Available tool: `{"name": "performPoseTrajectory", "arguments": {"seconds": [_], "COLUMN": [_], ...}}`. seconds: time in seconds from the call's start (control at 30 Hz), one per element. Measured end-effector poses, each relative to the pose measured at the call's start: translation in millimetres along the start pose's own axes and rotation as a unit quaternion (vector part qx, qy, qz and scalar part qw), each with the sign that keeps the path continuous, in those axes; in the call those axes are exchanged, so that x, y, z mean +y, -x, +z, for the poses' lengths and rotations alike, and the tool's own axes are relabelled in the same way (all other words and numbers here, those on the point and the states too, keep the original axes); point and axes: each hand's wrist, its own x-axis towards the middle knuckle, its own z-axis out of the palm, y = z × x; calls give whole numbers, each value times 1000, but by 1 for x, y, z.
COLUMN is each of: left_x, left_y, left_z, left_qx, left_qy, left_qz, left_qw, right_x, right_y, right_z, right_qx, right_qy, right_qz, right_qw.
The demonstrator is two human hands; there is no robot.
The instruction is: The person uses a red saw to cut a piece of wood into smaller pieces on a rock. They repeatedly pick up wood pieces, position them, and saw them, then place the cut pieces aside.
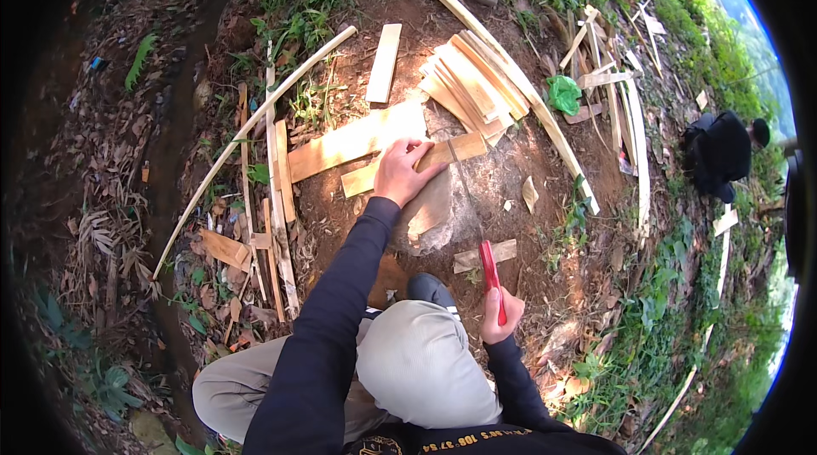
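My left hand (pixel 403 172) holds a narrow wooden board (pixel 362 180) down across a grey stone (pixel 459 221), its thumb and fingers bent around the board's edges. A dark line crosses the board to the right of my fingers. Near my right knee, my right hand (pixel 499 316) is closed around a slim red tool (pixel 489 264) pointing away from me. Its kind I cannot make out. A short wooden offcut (pixel 485 256) lies on the ground just past the tool. Beyond my left hand lies a wider pale board (pixel 349 142).
A fanned stack of thin boards (pixel 477 80) lies past the stone, beside a long pole (pixel 532 97). Another bent pole (pixel 255 119) runs along the left. A green plastic bag (pixel 563 94) lies near scrap wood. At far right is a person in dark clothes (pixel 723 153).
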Motion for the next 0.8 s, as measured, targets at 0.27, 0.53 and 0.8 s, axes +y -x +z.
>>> {"name": "performPoseTrajectory", "arguments": {"seconds": [0.27, 0.53, 0.8], "left_x": [-1, -6, -15], "left_y": [3, 0, 7], "left_z": [0, -3, 3], "left_qx": [19, 4, 17], "left_qy": [5, -9, -7], "left_qz": [-6, -5, 17], "left_qw": [1000, 1000, 1000], "right_x": [-18, -13, -5], "right_y": [-6, -17, -42], "right_z": [-10, -10, 12], "right_qx": [-4, -11, -7], "right_qy": [16, 32, 0], "right_qz": [-25, -77, -36], "right_qw": [1000, 996, 999]}}
